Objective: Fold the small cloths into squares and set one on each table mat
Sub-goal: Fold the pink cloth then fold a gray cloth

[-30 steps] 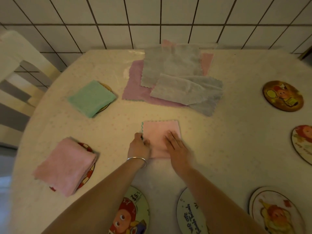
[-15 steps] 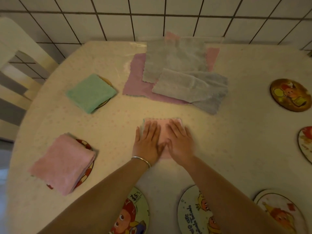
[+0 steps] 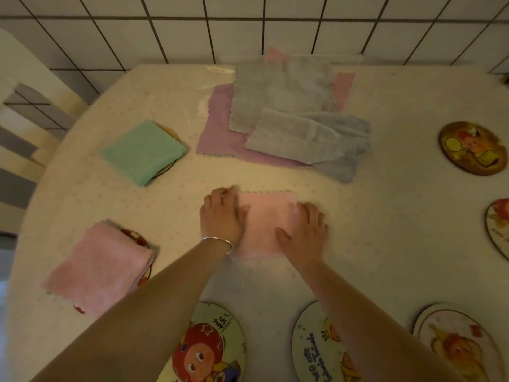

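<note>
A folded pink cloth [image 3: 265, 224] lies square on the table in front of me. My left hand [image 3: 221, 216] rests on its left edge and my right hand [image 3: 304, 232] lies flat on its right edge, fingers spread. A folded green cloth [image 3: 143, 151] covers a round mat at the far left. Another folded pink cloth [image 3: 99, 267] sits on a red mat [image 3: 137, 238] at the near left. Unfolded grey cloths [image 3: 283, 92] and a purple cloth [image 3: 217, 133] are piled at the back. Bare cartoon mats lie near me [image 3: 209, 351], [image 3: 316, 351].
More round mats lie along the right side [image 3: 472, 147], [image 3: 498, 227], and at the near right [image 3: 451, 346]. A tiled wall [image 3: 248, 28] runs behind the table. A white chair [image 3: 24, 86] stands at the left past the table's rounded edge.
My hands were together on the middle of the pink cloth; now they have slid apart to its left and right edges. The camera view has shifted slightly.
</note>
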